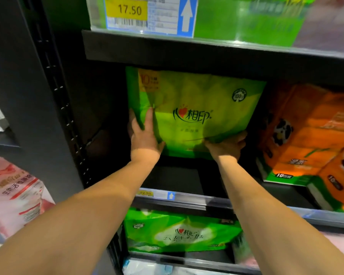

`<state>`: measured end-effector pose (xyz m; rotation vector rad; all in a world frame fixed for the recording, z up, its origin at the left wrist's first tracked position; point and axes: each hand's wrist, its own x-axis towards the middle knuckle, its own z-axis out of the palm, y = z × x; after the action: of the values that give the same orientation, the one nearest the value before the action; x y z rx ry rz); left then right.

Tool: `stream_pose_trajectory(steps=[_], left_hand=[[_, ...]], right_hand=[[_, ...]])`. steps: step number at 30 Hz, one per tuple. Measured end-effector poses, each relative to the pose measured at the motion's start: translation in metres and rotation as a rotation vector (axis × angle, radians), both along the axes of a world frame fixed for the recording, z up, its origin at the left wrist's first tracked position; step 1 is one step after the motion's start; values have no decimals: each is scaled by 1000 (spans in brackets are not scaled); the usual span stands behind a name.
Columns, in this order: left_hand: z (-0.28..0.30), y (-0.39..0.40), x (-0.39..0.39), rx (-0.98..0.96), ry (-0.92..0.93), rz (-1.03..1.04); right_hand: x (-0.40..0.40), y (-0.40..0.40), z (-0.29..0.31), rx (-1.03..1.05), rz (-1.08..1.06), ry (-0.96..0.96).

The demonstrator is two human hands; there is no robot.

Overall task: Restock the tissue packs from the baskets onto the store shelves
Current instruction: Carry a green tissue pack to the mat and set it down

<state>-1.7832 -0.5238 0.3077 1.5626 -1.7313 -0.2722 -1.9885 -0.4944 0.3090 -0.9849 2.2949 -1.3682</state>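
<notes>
Both hands hold a green tissue pack upright: left grip clasps its left edge, right grip its bottom-right corner.

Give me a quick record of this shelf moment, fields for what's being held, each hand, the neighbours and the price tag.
held item: green tissue pack, raised in the middle shelf bay
left hand: left hand grips the pack's left edge
right hand: right hand holds its lower right corner from below
right neighbour: orange tissue packs on the same shelf
shelf below: another green pack
price tag: yellow label above reads 17.50
</notes>
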Motion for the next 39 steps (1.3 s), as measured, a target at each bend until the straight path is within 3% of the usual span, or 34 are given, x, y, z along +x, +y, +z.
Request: stream_pose_trajectory(steps=[9,14,18,28,34,39], left_hand=[[22,20,8,155,-206,23],[50,44,25,179,-247,-66],[74,93,44,118,-443,-160],[108,251,123,119,-542,-430],[99,358,195,230,-494,-384],[91,455,258,190,-374,-298]], right_hand=[[-14,38,12,170,88,229],[22,99,33,316,205,644],[50,146,58,376,360,834],[126,289,119,532,604,889],[186,365,115,473,783,897],[244,421,111,428,932,900]])
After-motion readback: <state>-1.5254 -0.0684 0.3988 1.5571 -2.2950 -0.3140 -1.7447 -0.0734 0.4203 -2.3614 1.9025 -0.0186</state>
